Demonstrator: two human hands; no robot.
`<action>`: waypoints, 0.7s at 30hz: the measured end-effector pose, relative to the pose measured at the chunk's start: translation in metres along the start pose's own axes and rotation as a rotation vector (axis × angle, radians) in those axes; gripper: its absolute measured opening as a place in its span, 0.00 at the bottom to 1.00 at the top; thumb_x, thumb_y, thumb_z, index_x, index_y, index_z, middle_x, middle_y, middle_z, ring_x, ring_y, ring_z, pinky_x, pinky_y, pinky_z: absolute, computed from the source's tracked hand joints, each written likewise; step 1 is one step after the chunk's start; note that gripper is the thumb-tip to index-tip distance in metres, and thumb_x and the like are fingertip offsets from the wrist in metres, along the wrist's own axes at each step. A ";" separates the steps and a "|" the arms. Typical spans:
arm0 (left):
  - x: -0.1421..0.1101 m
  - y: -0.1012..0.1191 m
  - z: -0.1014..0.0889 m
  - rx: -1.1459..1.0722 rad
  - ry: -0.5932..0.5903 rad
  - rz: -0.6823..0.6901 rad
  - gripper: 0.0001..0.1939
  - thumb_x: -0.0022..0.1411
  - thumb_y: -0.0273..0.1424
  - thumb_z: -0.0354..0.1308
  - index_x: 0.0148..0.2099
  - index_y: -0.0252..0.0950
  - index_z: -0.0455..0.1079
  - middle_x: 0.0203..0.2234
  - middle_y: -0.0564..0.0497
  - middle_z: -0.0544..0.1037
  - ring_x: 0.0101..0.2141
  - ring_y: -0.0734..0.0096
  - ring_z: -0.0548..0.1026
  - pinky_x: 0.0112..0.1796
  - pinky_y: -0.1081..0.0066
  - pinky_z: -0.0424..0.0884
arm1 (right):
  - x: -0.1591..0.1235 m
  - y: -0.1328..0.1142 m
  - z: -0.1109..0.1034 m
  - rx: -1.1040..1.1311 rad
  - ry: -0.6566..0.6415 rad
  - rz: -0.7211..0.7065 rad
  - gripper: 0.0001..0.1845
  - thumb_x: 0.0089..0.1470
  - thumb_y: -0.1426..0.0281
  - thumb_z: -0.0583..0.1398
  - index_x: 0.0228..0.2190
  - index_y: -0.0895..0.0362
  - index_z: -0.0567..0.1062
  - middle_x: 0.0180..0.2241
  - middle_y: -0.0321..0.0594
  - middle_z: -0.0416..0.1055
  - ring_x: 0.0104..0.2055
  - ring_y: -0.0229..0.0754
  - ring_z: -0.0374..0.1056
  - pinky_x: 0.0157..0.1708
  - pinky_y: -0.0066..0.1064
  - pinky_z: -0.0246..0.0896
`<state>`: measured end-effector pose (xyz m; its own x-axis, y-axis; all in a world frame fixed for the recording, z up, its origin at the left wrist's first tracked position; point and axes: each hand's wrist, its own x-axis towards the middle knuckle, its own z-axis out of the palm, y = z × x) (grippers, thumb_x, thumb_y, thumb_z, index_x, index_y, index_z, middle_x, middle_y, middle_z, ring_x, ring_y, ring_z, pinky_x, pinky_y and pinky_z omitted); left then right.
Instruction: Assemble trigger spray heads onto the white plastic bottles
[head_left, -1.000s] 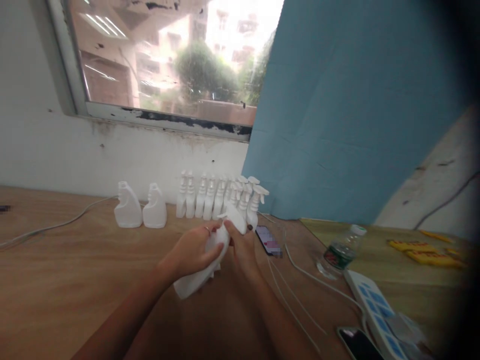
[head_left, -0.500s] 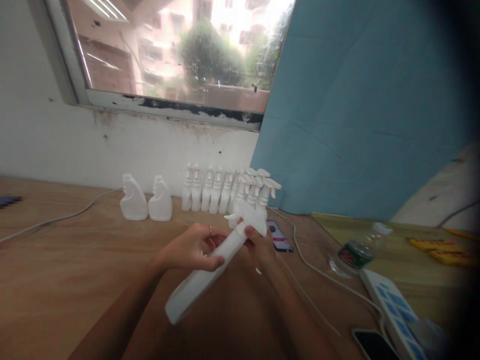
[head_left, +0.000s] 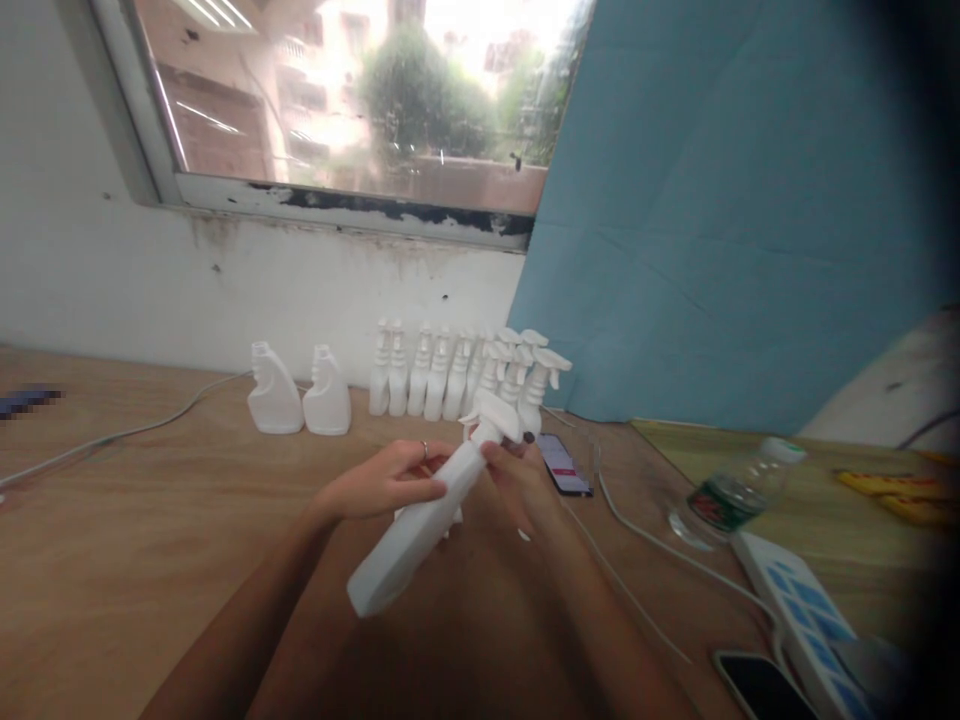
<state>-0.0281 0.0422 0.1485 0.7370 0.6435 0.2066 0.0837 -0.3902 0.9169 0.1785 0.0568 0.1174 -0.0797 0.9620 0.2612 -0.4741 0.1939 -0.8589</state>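
A white spray bottle is held tilted above the wooden table, its base toward me on the left and its trigger head up to the right. My left hand is closed round the bottle's body, thumb on the near face and a ring on one finger. At the neck, just under the trigger head, my right hand grips with its thumb on top; its other fingers are mostly hidden. Small white pieces show partly behind the bottle.
Several white spray bottles stand in a row by the wall. Left of them are two headless white bottles. On the right lie a lit phone, a water bottle, a power strip, another phone and cables.
The held spray bottle has turned and now shows a narrower side. Both hands have kept hold of it, the right at the neck. The camera view has shifted slightly.
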 end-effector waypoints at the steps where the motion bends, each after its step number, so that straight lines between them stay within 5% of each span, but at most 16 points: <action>1: 0.001 -0.003 -0.001 -0.068 -0.026 -0.002 0.24 0.62 0.34 0.55 0.60 0.35 0.63 0.48 0.44 0.75 0.46 0.59 0.73 0.47 0.64 0.67 | 0.000 0.000 0.001 0.015 -0.008 -0.004 0.18 0.39 0.69 0.71 0.35 0.55 0.77 0.33 0.36 0.74 0.36 0.41 0.68 0.38 0.31 0.64; 7: 0.008 -0.035 -0.005 -0.644 -0.142 -0.094 0.26 0.55 0.37 0.54 0.54 0.27 0.69 0.41 0.40 0.78 0.37 0.59 0.76 0.39 0.65 0.69 | -0.002 -0.016 0.000 0.180 -0.091 -0.022 0.16 0.44 0.63 0.69 0.37 0.50 0.77 0.39 0.36 0.75 0.41 0.42 0.69 0.37 0.32 0.64; 10: 0.003 -0.041 -0.017 -0.642 -0.114 -0.140 0.28 0.54 0.38 0.55 0.55 0.27 0.68 0.42 0.38 0.77 0.37 0.57 0.76 0.40 0.64 0.70 | 0.003 -0.034 -0.007 0.209 -0.028 -0.098 0.12 0.47 0.61 0.68 0.36 0.48 0.76 0.37 0.35 0.75 0.36 0.39 0.68 0.35 0.32 0.63; 16: -0.044 -0.024 -0.076 -0.104 0.211 -0.273 0.29 0.60 0.40 0.56 0.62 0.42 0.61 0.53 0.47 0.72 0.47 0.57 0.72 0.42 0.67 0.70 | 0.002 -0.092 -0.046 0.092 0.084 -0.447 0.10 0.48 0.62 0.67 0.31 0.52 0.75 0.28 0.31 0.66 0.35 0.36 0.64 0.37 0.28 0.62; 21: -0.090 -0.043 -0.130 0.290 0.834 -0.309 0.35 0.55 0.46 0.59 0.61 0.35 0.61 0.50 0.43 0.73 0.49 0.53 0.71 0.47 0.61 0.69 | -0.005 -0.124 -0.086 -0.196 0.179 -0.334 0.12 0.40 0.67 0.70 0.23 0.55 0.71 0.25 0.32 0.62 0.28 0.35 0.60 0.27 0.28 0.61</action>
<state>-0.1850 0.0869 0.1352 -0.0559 0.9669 0.2490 0.4426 -0.1996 0.8742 0.3133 0.0446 0.1848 0.2116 0.8552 0.4731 -0.2707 0.5164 -0.8124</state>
